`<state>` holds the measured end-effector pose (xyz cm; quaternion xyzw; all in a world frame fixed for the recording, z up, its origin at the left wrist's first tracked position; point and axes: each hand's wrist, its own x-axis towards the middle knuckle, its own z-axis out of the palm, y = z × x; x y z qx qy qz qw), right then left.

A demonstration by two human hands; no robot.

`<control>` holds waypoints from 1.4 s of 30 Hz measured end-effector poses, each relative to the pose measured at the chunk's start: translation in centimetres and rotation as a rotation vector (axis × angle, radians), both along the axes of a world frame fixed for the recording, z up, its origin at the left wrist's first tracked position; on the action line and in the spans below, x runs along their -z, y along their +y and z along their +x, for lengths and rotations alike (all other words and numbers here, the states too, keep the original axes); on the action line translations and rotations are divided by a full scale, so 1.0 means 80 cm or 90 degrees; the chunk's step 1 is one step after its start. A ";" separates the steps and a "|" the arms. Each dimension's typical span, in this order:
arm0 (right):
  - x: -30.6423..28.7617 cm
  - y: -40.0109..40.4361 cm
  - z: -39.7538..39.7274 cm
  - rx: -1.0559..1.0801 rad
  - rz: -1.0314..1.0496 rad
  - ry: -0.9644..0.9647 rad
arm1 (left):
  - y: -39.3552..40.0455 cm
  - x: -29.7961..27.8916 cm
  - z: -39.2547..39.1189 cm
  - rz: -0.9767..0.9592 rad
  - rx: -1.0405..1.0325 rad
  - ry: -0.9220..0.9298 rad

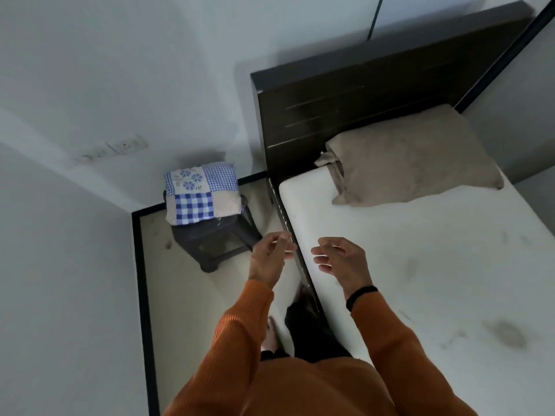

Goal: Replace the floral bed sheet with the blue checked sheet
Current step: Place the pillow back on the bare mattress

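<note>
1. Left hand (269, 256) — raised over the floor strip beside the bed, fingers loosely curled, holding nothing; orange ribbed sleeve (240, 325) to the wrist.
2. Right hand (342, 259) — raised over the near edge of the mattress, fingers loosely bent, holding nothing; a dark band (360, 296) on the wrist; the two hands are apart, with the bed's side rail between them.
3. Blue checked sheet (200, 196) — folded into a square bundle, patchwork of blue checks and a flower-print panel; resting on top of a dark stool (216, 241) in the corner, left of the headboard and well apart from both hands.
4. Mattress (420, 265) — bare, white, with several dark smudges; no sheet on it.
5. Pillow (411, 157) — beige, lying at the head of the mattress against the dark wooden headboard (360, 94).
6. Wall socket plate (127, 144) — on the pale wall above the stool.
7. Floor (180, 295) — pale, edged with a dark skirting; the person's feet partly visible beside the bed frame.
</note>
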<state>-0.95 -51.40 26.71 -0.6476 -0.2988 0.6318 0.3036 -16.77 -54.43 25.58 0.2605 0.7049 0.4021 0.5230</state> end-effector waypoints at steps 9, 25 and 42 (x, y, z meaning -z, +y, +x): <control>0.026 0.201 0.020 0.033 0.034 0.000 | 0.199 0.010 0.000 -0.004 0.055 0.029; 0.229 0.418 0.194 0.352 -0.054 -0.195 | 0.514 0.203 0.130 -0.023 0.548 0.135; 0.399 0.522 0.310 0.614 -0.067 0.031 | 0.874 0.368 0.289 -0.127 0.652 0.291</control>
